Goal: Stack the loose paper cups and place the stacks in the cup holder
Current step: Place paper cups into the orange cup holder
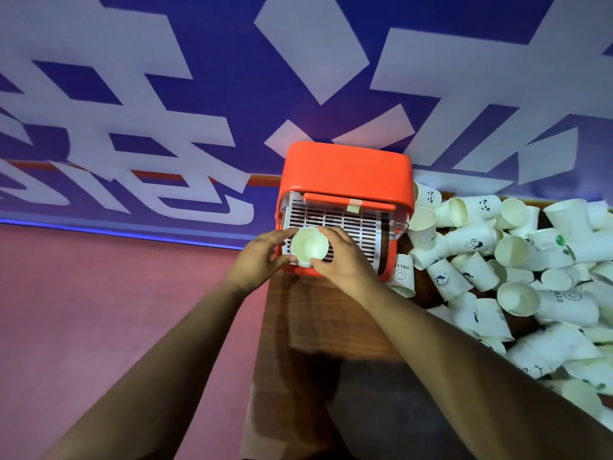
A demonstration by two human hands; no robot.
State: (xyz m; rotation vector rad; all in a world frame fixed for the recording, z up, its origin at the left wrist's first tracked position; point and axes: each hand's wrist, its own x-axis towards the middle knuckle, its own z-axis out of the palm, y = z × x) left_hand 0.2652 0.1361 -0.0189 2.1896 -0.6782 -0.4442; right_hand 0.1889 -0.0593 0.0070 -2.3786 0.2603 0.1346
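Note:
An orange cup holder (345,171) with a white slotted grille stands on the wooden table (318,327). A stack of white paper cups (309,246), mouth up, sits at the grille's front left corner. My left hand (262,257) grips the stack from the left, thumb and fingers curled round the rim. My right hand (341,257) holds the same stack from the right. A large heap of loose paper cups (517,270) with printed pandas and smileys lies to the right of the holder.
The table's left edge drops to a pink floor (99,310). Behind stands a blue wall (199,94) with big white lettering. The cup heap covers the table's right side up to the holder.

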